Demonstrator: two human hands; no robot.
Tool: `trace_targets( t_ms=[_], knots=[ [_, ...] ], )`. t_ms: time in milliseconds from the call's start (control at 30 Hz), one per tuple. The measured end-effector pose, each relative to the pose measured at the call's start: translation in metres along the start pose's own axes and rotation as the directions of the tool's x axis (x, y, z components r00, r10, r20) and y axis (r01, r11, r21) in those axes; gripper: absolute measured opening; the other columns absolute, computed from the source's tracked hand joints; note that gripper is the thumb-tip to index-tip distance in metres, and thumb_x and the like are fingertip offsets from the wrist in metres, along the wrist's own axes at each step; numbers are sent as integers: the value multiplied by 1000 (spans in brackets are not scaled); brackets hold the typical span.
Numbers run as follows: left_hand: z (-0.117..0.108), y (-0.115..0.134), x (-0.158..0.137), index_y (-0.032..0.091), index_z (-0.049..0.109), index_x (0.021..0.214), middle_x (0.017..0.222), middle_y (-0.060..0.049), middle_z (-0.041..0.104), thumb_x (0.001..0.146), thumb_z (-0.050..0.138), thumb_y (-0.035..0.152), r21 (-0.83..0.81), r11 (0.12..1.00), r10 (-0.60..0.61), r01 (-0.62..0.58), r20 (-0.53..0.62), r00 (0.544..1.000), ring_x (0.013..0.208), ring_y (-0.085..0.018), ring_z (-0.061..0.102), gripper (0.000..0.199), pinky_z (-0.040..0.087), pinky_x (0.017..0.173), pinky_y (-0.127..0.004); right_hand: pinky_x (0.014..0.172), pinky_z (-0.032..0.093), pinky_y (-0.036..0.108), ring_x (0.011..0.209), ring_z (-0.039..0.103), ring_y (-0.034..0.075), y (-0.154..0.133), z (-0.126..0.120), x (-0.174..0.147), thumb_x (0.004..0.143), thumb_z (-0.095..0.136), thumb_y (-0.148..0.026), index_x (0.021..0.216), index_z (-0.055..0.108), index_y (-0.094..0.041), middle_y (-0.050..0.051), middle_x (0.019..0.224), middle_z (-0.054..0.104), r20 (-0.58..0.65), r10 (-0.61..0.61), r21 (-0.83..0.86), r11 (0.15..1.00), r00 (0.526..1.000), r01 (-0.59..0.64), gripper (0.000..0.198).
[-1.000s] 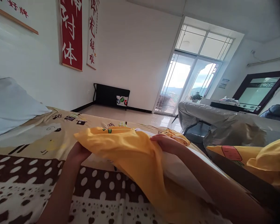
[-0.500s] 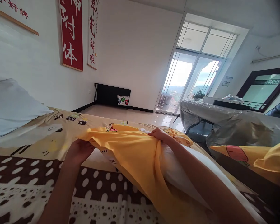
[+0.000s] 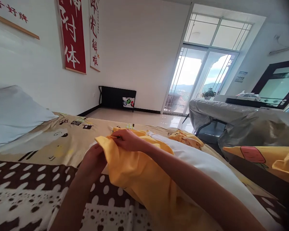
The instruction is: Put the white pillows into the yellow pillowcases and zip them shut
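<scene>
A yellow pillowcase (image 3: pixel 137 170) lies bunched in front of me, part of it over a white pillow (image 3: pixel 204 166). My left hand (image 3: pixel 92 162) is closed on the case's left corner from below, its fingertips partly hidden behind the fabric. Close beside it, my right hand (image 3: pixel 127 140) pinches the top edge near the same corner. The pillow's bare white side shows to the right, beyond and beneath my right forearm. Under everything is a patterned bedspread (image 3: pixel 38 176) with brown bands and white dots.
Another white pillow (image 3: pixel 14 112) rests at the left by the wall. A crumpled orange cloth (image 3: pixel 186 138) lies at the bed's far side. To the right are a yellow cushion with a carrot print (image 3: pixel 252 154) and a plastic-covered table (image 3: pixel 207 107). A black folded frame (image 3: pixel 110 97) leans against the far wall.
My right hand has moved left along the pillowcase edge to the corner by my left hand. The left hand has shifted slightly right, and the stretched fabric now sags in folds, baring more pillow.
</scene>
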State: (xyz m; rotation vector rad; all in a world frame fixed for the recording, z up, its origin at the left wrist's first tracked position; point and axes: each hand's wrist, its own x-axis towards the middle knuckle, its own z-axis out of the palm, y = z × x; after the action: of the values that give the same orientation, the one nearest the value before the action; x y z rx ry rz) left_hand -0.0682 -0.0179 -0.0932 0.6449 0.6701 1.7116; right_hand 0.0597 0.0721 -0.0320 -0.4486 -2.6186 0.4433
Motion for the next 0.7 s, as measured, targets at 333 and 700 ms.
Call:
trace_targets(
  t_ms=[333,700],
  knots=[
    [-1,-7,4,12,59,60,55,3,50,55,77,28,206,976,63,-73,55,997,50,-7,42,24,34,45,-17,83,28,31,83,52,15,12,-17,5,92,50,-26,78,67,-16,4,77,67,-137,-153,-513,856,979,62,24],
    [0,-19,19,14,67,70,74,-1,67,51,74,23,-13,991,131,-131,-20,991,75,-16,62,22,47,64,-22,55,27,24,58,41,9,-38,-5,-7,85,51,-32,57,49,-16,-3,57,51,-21,334,-157,930,942,-333,32]
  ],
)
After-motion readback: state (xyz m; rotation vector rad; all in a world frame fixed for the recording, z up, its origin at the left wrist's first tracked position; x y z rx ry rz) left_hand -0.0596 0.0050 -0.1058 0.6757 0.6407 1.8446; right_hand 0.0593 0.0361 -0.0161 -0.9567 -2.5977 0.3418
